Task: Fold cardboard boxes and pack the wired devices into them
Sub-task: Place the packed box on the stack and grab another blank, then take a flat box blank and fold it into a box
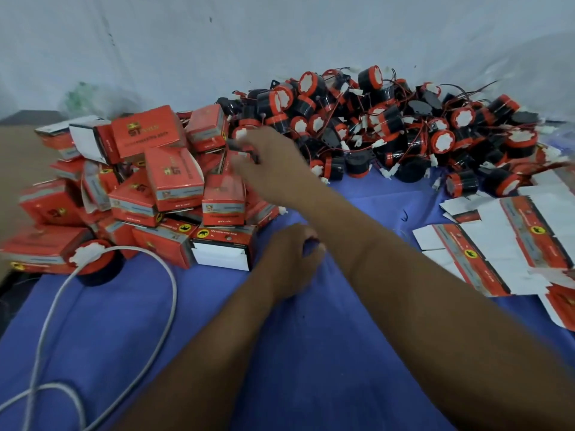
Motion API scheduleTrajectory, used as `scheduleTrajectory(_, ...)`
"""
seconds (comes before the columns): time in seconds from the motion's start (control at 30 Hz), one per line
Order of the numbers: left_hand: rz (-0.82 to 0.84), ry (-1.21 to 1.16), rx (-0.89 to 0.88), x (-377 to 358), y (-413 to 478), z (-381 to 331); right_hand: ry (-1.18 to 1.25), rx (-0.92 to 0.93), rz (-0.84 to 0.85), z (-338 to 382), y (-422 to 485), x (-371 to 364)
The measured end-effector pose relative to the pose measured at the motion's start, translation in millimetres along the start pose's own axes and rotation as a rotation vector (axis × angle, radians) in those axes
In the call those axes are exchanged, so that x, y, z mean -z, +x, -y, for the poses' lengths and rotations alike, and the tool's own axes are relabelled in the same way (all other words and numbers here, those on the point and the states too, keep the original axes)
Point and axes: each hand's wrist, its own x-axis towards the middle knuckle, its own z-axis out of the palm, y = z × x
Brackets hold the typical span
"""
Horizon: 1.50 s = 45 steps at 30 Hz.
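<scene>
A heap of folded red cardboard boxes (174, 178) lies at the left on the blue cloth (280, 353). Behind and to the right is a large pile of black and red wired devices (389, 126) with white connectors. Flat unfolded boxes (513, 241) lie at the right. My right hand (267, 160) reaches forward to where the two piles meet. It is blurred, its fingers stretched towards the boxes, and I see nothing gripped in it. My left hand (289, 259) rests on the cloth with loosely curled fingers, holding nothing.
One loose device (93, 259) sits at the front of the box heap, with a white cable (168, 290) looping past it across the cloth. A white sheet (280, 42) hangs behind. Brown cardboard (18, 157) shows at the far left.
</scene>
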Motion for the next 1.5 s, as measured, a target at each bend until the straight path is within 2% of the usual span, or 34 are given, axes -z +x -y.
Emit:
scheduleTrajectory(0.07,-0.018,-0.027,-0.050,-1.2,0.0,-3.0,-0.157,-0.126,0.120,-39.2,-35.8,34.1)
scheduleTrajectory(0.2,0.010,-0.022,-0.130,-4.2,-0.4,-4.1,-0.493,-0.582,0.592,-111.7,-117.9,109.3)
scheduleTrajectory(0.3,0.011,-0.038,-0.121,-4.9,0.4,-2.5,-0.514,-0.702,0.743,-137.0,-163.0,147.1)
scheduleTrajectory(0.37,0.029,-0.034,-0.089,-4.3,0.7,-3.1,-0.464,-0.672,0.717,-145.0,-176.1,152.3)
scheduleTrajectory(0.57,0.053,-0.006,-0.048,-2.4,0.7,-3.3,-0.414,-0.541,0.427,-148.4,-173.1,137.1)
scheduleTrajectory(0.63,0.055,-0.006,-0.043,-2.3,0.5,-2.4,-0.326,-0.529,0.239,-144.8,-168.8,141.0)
scheduleTrajectory(0.7,0.053,-0.019,-0.042,-2.1,0.3,-3.1,-0.096,-0.543,-0.003,-139.6,-165.7,146.4)
scheduleTrajectory(0.77,0.040,-0.075,-0.042,-1.7,-0.4,-4.2,0.061,-0.477,-0.295,-132.3,-161.6,149.3)
scheduleTrajectory(0.83,0.012,-0.180,-0.029,-1.2,-2.4,-7.4,0.097,-0.384,-0.583,-124.1,-156.1,145.0)
scheduleTrajectory(0.9,-0.023,-0.321,-0.010,-1.2,-4.7,-12.4,0.284,-0.392,-0.720,-111.6,-149.5,127.0)
scheduleTrajectory(0.97,-0.050,-0.480,0.001,-1.6,-6.2,-18.3,0.498,-0.492,-0.674,-101.7,-144.6,97.8)
scheduleTrajectory(1.03,-0.084,-0.530,-0.012,-3.5,-6.3,-20.9,0.532,-0.575,-0.544,-98.0,-143.1,69.6)
scheduleTrajectory(1.1,-0.146,-0.530,0.048,-5.5,-4.4,-18.9,0.470,-0.611,-0.446,-100.8,-143.9,51.5)
scheduleTrajectory(1.17,-0.232,-0.584,0.146,-6.6,-2.7,-14.2,0.306,-0.600,-0.314,-104.1,-147.4,45.9)
scheduleTrajectory(1.3,-0.306,-0.722,0.257,-6.1,0.4,-12.4,-0.172,-0.347,-0.118,-104.0,-150.7,41.7)
scheduleTrajectory(1.37,-0.263,-0.751,0.234,-6.3,-0.1,-13.0,-0.216,-0.275,-0.062,-97.1,-149.0,34.5)
scheduleTrajectory(1.5,-0.124,-0.879,0.213,-3.8,-1.2,-16.6,-0.090,-0.368,-0.003,-89.6,-146.8,27.1)
